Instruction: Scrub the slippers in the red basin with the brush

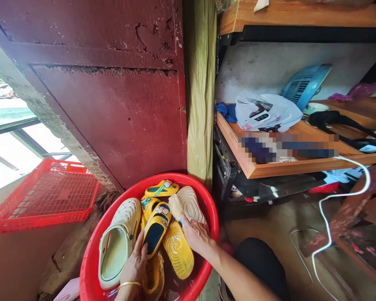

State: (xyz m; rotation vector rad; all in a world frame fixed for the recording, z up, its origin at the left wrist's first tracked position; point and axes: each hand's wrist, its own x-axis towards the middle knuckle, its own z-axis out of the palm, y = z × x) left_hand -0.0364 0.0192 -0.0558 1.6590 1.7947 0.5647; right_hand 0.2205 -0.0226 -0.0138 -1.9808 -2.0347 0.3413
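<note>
A red basin (pixel 87 267) holds water and several shoes. My left hand (pixel 134 263), with a bangle at its wrist, grips the side of a small yellow clog (pixel 155 232) with a dark blue insole. In my right hand (pixel 194 234) is a brush (pixel 176 207) with pale bristles, its head beside the clog's decorated toe. A pale green clog (pixel 114 255) lies at the basin's left, a cream shoe (pixel 191 202) sole up at the upper right. Another yellow shoe (pixel 180 255) shows its sole below my right hand; a further yellow clog (pixel 162 188) rests at the back.
A red plastic crate (pixel 59 192) stands at the left. Behind the basin are a maroon door (pixel 113 113) and a yellowish curtain (pixel 202 92). Wooden shelves (pixel 301 167) at the right hold a white plastic bag (pixel 269 110) and a blue fan (pixel 305 85). A white cable (pixel 326 217) hangs down.
</note>
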